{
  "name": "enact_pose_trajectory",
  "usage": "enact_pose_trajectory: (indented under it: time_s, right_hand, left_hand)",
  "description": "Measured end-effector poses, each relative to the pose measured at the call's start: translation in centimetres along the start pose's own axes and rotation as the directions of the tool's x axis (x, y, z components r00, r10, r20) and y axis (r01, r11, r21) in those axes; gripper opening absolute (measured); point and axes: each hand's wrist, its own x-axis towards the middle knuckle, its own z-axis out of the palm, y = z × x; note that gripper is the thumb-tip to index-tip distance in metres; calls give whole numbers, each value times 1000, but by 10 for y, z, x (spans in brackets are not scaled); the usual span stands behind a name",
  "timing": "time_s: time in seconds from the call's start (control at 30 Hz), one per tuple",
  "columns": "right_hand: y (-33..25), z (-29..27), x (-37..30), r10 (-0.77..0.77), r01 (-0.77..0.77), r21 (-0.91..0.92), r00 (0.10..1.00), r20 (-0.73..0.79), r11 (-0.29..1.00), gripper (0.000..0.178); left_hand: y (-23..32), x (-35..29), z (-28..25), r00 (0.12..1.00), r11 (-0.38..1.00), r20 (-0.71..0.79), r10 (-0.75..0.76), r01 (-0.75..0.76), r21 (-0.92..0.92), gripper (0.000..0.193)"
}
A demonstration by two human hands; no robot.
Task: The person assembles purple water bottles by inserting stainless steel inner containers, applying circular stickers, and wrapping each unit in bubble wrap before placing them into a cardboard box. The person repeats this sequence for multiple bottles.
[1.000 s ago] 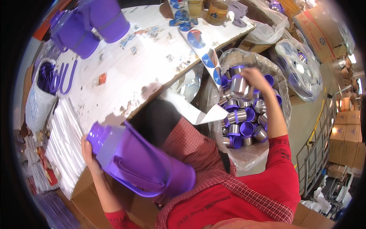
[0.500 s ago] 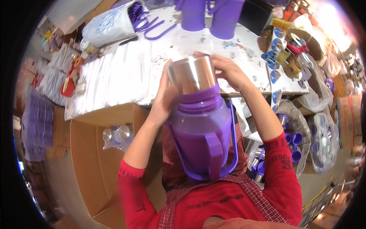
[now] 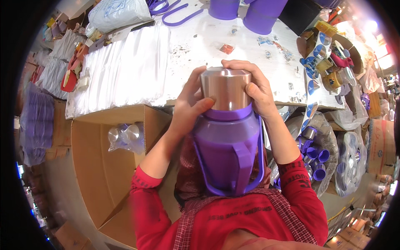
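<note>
A large purple vacuum jug (image 3: 218, 146) stands upright against my lap, its side handle (image 3: 243, 164) toward me and a thin purple carrying loop (image 3: 260, 166) hanging round its body. A shiny steel cup lid (image 3: 227, 93) with a purple rim sits on its top, over the neck. My left hand (image 3: 187, 106) is wrapped round the lid's left side, thumb across the front. From the right, my right hand (image 3: 259, 89) grips the lid, fingers over its top edge and thumb on its side.
Below the white table (image 3: 200, 46), an open cardboard box (image 3: 93, 166) holds bagged metal lids (image 3: 125, 135). White sleeves (image 3: 121, 66) lie stacked on the table, with purple jugs (image 3: 264, 16) behind. At right are bagged purple-and-steel cups (image 3: 318, 156) and a hanging sticker roll (image 3: 311, 87).
The lid has come down onto the jug, covering the ridged neck that showed before. My right hand has moved from behind the lid to its side. The view has shifted slightly.
</note>
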Motion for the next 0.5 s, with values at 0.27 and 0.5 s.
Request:
enact_pose_trajectory:
  time_s: [0.27,0.5]
  right_hand:
    - [19,-13,4,121,-122,-88,993,-17,989,60]
    - [5,-7,6,53,-58,-86,997,-59,995,48]
  left_hand:
    - [-15,21,-19,999,1000,28,-21,20,13,77]
    - [-16,107,-195,793,649,-544,273,265,713,30]
